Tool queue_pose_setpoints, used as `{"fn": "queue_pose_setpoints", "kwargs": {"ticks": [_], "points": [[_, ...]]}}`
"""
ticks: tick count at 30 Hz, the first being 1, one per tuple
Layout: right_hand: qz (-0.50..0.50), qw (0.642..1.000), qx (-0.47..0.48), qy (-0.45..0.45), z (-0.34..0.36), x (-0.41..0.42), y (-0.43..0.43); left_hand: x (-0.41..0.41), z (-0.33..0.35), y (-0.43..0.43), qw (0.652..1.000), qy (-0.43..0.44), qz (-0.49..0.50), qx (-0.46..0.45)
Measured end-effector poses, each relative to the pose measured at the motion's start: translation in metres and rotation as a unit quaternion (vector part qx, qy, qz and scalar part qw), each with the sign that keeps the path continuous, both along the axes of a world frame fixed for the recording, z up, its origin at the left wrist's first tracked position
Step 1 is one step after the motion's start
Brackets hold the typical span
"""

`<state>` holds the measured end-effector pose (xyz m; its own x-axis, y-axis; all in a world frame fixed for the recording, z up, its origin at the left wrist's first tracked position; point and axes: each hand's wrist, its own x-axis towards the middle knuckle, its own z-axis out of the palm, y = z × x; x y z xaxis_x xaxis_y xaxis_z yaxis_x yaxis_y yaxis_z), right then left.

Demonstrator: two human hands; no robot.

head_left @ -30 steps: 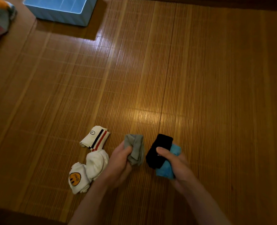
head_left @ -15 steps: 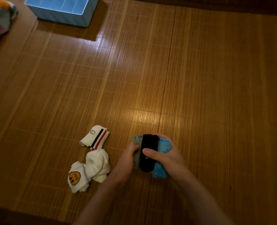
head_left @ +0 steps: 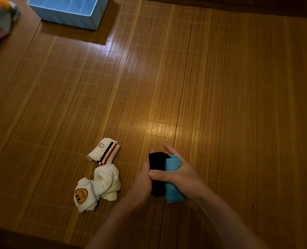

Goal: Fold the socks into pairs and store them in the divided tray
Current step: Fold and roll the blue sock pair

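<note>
Grey sock now hidden behind black sock (head_left: 158,159), tray (head_left: 68,20) cropped

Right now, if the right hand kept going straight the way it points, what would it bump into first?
Probably the divided tray. The right hand, gripping the black sock and blue sock, points up and left over the bamboo mat; depth is hard to judge.

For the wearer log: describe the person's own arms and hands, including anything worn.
The left hand and right hand are bare: no gloves, no rings visible on the fingers. The left forearm and right forearm are bare to the frame's lower edge, with no sleeve, watch or bracelet in view. Dim light could hide small marks.
</note>
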<state>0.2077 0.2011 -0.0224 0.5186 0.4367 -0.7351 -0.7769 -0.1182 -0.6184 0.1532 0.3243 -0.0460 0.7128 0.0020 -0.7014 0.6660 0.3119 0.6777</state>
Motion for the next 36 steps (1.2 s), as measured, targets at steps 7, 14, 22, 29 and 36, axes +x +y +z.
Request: {"fn": "queue_pose_setpoints", "kwargs": {"ticks": [7,14,22,29,36], "points": [[-0.109,0.992,-0.031,0.056,-0.016,-0.018,-0.008,0.002,0.007,-0.001,0.999,0.043,-0.02,-0.004],[-0.215,0.968,-0.024,0.126,-0.03,-0.035,-0.016,-0.029,-0.002,0.059,0.964,0.034,0.0,0.264],[-0.232,0.962,-0.081,0.122,-0.039,-0.055,0.012,-0.081,-0.04,0.159,0.856,0.181,0.039,0.483],[-0.248,0.96,-0.093,0.086,-0.037,-0.063,0.047,-0.018,-0.047,0.195,0.859,0.091,-0.104,0.493],[-0.303,0.945,-0.096,0.075,-0.044,-0.077,0.051,0.032,-0.069,0.177,0.819,0.078,-0.31,0.478]]}}
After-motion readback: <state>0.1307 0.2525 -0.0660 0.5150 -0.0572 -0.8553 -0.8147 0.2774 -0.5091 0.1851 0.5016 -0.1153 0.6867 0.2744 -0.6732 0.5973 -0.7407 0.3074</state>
